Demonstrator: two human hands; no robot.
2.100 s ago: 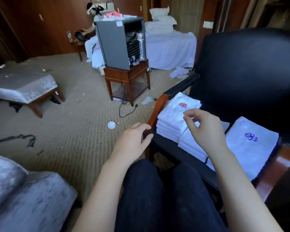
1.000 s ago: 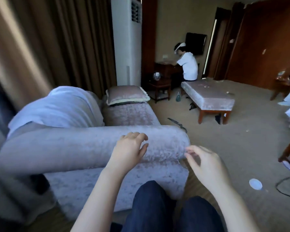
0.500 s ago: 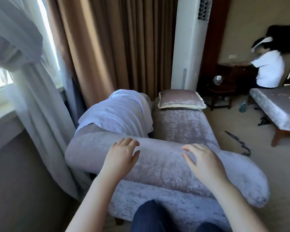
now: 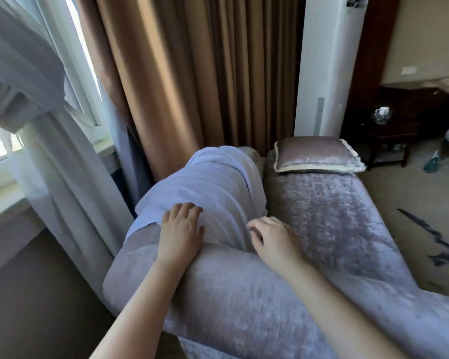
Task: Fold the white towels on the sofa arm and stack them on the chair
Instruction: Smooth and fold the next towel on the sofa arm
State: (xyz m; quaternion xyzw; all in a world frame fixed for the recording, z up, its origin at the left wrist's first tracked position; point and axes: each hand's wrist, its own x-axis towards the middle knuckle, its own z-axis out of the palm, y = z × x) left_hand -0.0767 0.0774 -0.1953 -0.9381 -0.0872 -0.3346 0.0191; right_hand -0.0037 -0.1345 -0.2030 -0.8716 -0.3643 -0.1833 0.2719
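White towels lie draped in a heap over the back of the grey velvet sofa. My left hand lies flat on the near edge of the towels with its fingers straight. My right hand is at the towels' right lower edge with its fingers curled; whether it holds cloth is hidden by the hand itself. The sofa arm runs across below both wrists. The chair is out of view.
A cushion lies on the sofa seat. Brown curtains and a sheer curtain hang behind, beside a white standing unit. A dark side table and a black strap on the carpet are at right.
The view turned left from the chair to the sofa. Both hands moved forward over the sofa arm and reached the towels; the left hand now lies on them.
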